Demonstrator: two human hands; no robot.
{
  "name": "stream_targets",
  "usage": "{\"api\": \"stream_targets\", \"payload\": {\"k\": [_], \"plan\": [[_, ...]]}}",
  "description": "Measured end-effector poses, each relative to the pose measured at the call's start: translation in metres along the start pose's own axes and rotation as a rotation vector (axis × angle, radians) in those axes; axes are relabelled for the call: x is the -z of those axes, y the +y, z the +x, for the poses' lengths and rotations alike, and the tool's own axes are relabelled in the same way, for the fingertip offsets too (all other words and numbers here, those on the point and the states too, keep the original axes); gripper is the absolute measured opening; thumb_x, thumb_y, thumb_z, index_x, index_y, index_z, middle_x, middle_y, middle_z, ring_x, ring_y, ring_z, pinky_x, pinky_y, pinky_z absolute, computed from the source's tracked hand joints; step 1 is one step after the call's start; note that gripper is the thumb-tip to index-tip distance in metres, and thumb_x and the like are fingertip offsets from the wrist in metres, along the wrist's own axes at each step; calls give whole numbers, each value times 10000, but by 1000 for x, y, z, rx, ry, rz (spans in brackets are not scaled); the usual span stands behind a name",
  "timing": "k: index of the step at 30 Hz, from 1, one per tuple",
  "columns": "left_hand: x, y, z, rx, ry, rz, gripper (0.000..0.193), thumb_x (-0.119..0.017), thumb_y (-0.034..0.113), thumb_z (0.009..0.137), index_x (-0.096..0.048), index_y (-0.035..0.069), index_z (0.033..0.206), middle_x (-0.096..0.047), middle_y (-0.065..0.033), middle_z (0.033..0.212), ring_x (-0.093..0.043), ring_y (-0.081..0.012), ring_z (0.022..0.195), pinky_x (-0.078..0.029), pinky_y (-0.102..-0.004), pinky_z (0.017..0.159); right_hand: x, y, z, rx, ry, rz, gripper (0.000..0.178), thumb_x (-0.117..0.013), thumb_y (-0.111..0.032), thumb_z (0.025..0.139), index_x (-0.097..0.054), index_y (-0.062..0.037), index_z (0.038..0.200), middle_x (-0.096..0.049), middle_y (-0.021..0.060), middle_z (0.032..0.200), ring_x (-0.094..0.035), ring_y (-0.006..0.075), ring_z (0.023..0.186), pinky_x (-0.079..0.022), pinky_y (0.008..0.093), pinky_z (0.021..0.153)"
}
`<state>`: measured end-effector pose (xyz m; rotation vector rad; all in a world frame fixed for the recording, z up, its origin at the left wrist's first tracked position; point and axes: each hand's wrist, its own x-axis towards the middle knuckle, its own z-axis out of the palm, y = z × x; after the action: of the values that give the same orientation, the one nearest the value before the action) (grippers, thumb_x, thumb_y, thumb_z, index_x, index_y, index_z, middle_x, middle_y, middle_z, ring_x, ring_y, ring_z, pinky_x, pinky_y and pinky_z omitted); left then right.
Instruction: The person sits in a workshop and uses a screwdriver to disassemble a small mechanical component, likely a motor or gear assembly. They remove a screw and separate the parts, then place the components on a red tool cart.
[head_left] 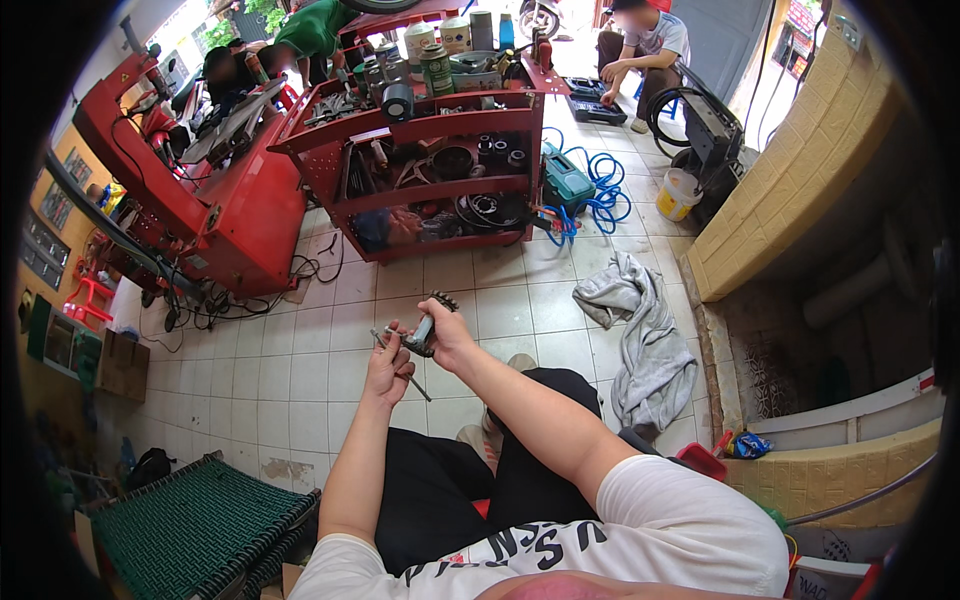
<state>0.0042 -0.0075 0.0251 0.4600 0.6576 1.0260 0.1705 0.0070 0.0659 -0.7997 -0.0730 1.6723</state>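
Observation:
Both my hands are close together over the tiled floor, in front of my knees. My left hand is closed around a thin metal rod, which slants down to the right out of my fingers. Its upper end shows just above my fingertips. My right hand grips a grey cylindrical metal part with dark toothed edges; its exact kind is too small to make out. The fingertips of my left hand are right beside this part, and I cannot tell whether they touch it.
Ahead stands a red tool cart loaded with bottles and parts. A red machine is at left, with cables on the floor. A grey cloth, teal case and blue hose lie right. Two people work farther back. A green woven cot stands near left.

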Motion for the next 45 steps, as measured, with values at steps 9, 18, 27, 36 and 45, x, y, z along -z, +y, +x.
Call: {"api": "stream_targets", "payload": {"k": [9, 18, 27, 36, 45], "plan": [[11, -4, 5, -36, 9, 16, 195, -676, 341, 975, -622, 164, 1033, -651, 34, 892, -378, -20, 530, -305, -190, 460, 1, 2, 1, -26, -22, -37, 180, -711, -179, 852, -559, -95, 899, -536, 33, 764, -576, 198, 612, -568, 398, 580], [4, -3, 2, 29, 98, 54, 371, -714, 453, 931, -662, 86, 943, -635, 30, 819, -401, -24, 527, -331, -181, 479, 1, 3, -3, -42, -42, -83, 166, -691, -209, 883, -593, -77, 857, -580, 68, 705, -607, 227, 620, -555, 398, 640], [8, -4, 5, 24, 146, 23, 317, -739, 405, 915, -627, 122, 1003, -614, 36, 799, -389, -31, 507, -317, -198, 464, 1, 7, -2, 8, -31, -187, 157, -696, -197, 872, -592, -83, 895, -576, 47, 749, -600, 201, 627, -557, 385, 640], [2, -1, 3, 8, 4, -5, 303, -599, 350, 1021, -610, 164, 1259, -646, 46, 1192, -340, -14, 508, -305, -180, 475, 1, 3, 0, 80, 17, -135, 132, -708, -167, 832, -588, -114, 850, -544, -9, 760, -528, 125, 659, -458, 329, 581], [1, 3, 1, 2, -82, 5, 288, -513, 212, 1070, -565, 146, 1345, -627, 44, 1296, -338, -14, 526, -310, -182, 497, 5, 3, 6, 28, 27, -75, 124, -699, -167, 850, -583, -126, 856, -537, -8, 764, -537, 139, 658, -487, 349, 591]]}}
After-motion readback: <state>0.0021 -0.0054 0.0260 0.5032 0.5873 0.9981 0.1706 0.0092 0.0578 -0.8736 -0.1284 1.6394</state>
